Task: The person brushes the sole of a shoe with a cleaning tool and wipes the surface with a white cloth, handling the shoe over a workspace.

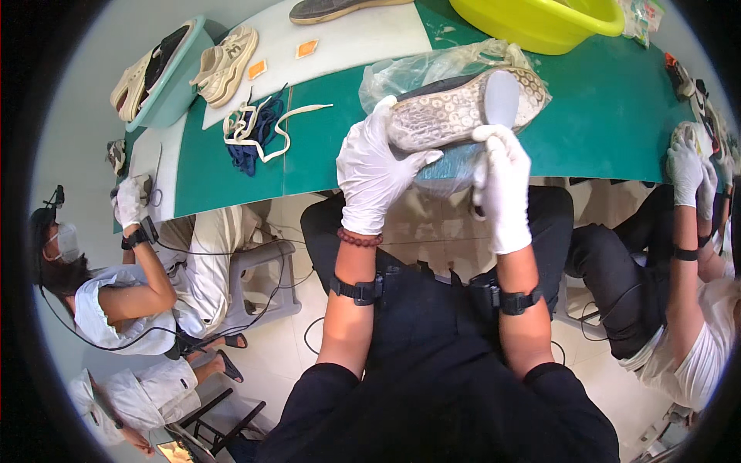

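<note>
A shoe (432, 116) is held above the near edge of the green table, turned so that its dirty white, studded sole shows. My left hand (377, 166), in a white glove, grips one end of it. My right hand (503, 174), also gloved, is closed round the handle of a grey oval-headed brush (502, 99). The brush head lies against the sole, and its bristle side is hidden. Behind and beneath the shoe is a crumpled clear plastic bag (386, 77). Part of the shoe's upper is out of sight.
A yellow-green basin (532, 23) stands at the back right. Left lie white and blue shoelaces (258, 131), a beige sneaker (225, 65) and a light-blue tub (166, 85) of shoes. A grey shoe (332, 8) is at the back. Co-workers (116, 301) sit on both sides; cables (247, 251) trail at left.
</note>
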Available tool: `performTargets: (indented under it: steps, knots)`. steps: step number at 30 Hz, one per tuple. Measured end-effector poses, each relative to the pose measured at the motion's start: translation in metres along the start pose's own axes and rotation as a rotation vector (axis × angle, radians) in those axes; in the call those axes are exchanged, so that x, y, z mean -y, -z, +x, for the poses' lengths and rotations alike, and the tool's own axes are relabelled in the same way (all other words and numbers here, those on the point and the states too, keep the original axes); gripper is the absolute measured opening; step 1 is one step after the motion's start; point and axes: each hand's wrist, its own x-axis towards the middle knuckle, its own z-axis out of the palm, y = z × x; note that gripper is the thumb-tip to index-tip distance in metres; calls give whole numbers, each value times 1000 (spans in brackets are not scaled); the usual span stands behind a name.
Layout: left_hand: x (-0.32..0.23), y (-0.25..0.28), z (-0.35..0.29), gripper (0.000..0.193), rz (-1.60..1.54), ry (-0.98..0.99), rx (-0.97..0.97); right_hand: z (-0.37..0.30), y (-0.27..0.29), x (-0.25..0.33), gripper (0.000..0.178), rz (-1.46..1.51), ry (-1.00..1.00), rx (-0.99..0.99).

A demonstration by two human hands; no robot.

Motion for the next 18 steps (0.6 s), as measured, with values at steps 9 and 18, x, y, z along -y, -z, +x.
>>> performTargets:
  steps: [9,18]
  knots:
    - [8,-6,-2,92,-51,-50,-42,-18,-22,15,23,-19,-174,235]
    - [13,-7,-3,89,-62,-44,-28,-40,-48,15,20,71,-314,394]
